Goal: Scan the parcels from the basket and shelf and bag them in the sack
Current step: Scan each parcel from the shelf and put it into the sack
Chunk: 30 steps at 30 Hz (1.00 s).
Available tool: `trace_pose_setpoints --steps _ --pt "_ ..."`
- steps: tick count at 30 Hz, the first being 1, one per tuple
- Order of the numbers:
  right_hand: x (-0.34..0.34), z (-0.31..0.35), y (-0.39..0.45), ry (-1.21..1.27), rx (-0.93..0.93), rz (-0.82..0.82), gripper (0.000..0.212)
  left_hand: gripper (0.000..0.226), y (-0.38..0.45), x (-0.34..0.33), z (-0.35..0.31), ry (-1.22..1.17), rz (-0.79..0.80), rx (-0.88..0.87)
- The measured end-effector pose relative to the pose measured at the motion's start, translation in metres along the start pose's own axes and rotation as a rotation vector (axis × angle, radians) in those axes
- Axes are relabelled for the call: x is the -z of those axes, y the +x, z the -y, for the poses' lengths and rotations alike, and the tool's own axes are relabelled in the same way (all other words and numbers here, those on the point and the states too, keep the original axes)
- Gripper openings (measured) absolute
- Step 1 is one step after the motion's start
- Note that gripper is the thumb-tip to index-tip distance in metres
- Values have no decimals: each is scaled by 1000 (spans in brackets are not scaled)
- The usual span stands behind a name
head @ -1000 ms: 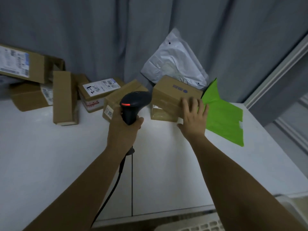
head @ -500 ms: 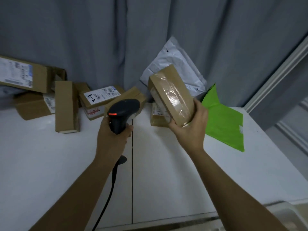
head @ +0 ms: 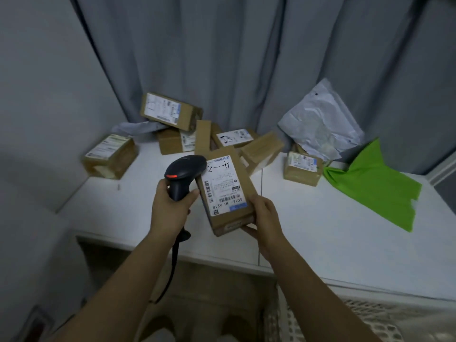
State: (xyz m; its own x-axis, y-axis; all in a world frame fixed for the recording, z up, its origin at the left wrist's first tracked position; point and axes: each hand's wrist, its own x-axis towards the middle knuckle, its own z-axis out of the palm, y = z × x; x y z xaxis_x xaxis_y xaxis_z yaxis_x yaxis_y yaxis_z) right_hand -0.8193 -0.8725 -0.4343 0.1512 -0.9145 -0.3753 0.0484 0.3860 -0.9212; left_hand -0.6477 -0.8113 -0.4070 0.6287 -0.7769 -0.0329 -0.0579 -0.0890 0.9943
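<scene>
Facing up now, parcel point(head: 227, 191) label.

Held parcel point(head: 225, 191) above the table's point(head: 320, 238) front edge, scanner point(head: 183, 175) just left; more boxes point(head: 172, 114) behind, sack point(head: 375, 181) right

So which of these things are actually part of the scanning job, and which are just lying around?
Part of the job:
- scanner, gripped by the left hand
- labelled box, held by the right hand
- other parcels on the shelf, like the small box and grey mailer
- green sack

Just lying about:
- curtain
</scene>
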Motion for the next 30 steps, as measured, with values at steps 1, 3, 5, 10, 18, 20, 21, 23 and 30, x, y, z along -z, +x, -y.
trace_pose_setpoints --steps 1,3,5,10,18,20,21,23,30 --pt "-8 4 -7 -1 -8 12 31 35 -5 10 -1 -48 -3 31" --pt "-24 8 -18 -20 -20 23 32 35 -17 27 -1 -149 4 102" --pt "-39 9 -32 -55 -29 34 30 37 -26 41 1 -208 10 160" --pt "-48 10 -57 -129 -21 -13 26 40 -29 67 -9 -245 -66 103" --pt "-38 12 -71 -54 62 -93 49 55 -29 89 5 -190 90 208" --pt "-43 14 -73 0 90 -139 49 52 -28 88 5 -205 36 191" --pt "-45 14 -72 19 104 -119 46 51 -26 88 6 -222 8 188" --pt "-49 16 -72 42 111 12 47 51 -23 90 6 -266 -33 214" --pt "-48 23 -67 -89 167 174 69 43 -16 107 3 -244 -141 166"
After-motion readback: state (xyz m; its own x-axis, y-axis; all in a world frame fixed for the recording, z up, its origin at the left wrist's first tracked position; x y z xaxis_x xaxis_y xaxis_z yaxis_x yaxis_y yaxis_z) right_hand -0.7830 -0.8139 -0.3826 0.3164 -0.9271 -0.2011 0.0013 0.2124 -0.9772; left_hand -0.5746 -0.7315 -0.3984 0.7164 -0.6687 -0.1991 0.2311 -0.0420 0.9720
